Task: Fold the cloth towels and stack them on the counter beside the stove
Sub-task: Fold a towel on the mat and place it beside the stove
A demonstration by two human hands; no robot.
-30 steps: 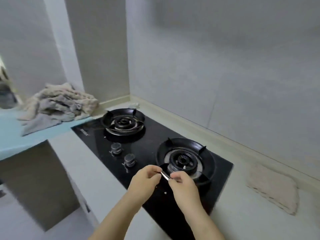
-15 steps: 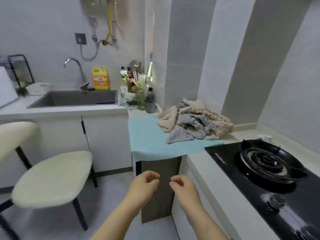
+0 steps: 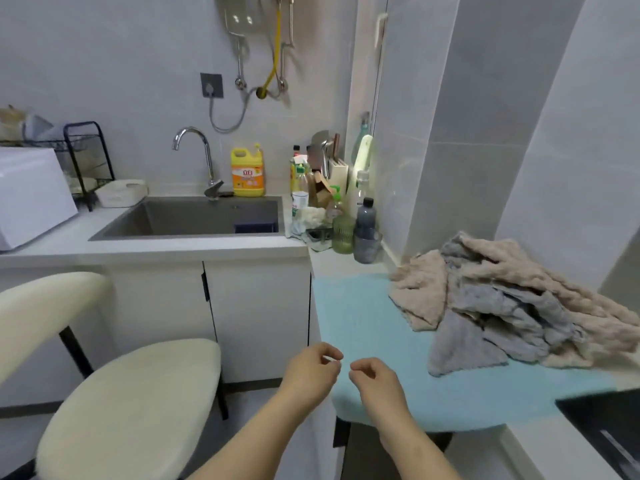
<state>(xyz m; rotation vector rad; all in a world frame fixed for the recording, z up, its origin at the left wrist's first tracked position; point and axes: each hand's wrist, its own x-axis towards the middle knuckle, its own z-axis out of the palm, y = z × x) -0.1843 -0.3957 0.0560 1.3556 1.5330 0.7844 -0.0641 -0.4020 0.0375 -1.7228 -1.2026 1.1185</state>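
1. The left hand [image 3: 311, 372] and the right hand [image 3: 375, 381] are hovering side by side, just apart, at the near edge of the blue mat [image 3: 363, 323]. Both are loosely curled and gripping nothing that shows.
2. The towels [image 3: 502, 306] are lying unfolded in one tangled beige and grey heap on that mat, ahead of the hands and off to the right, well apart from them.
3. The heap is stretching left to right, towards the stove [image 3: 602, 420], which is showing only as a black corner. A grey towel's edge is lying closest, so the right hand is likely sitting nearer for a first reach.
4. The sink [image 3: 166, 216], far to the left, is holding one dark blue item at its right end, too blurred to name.
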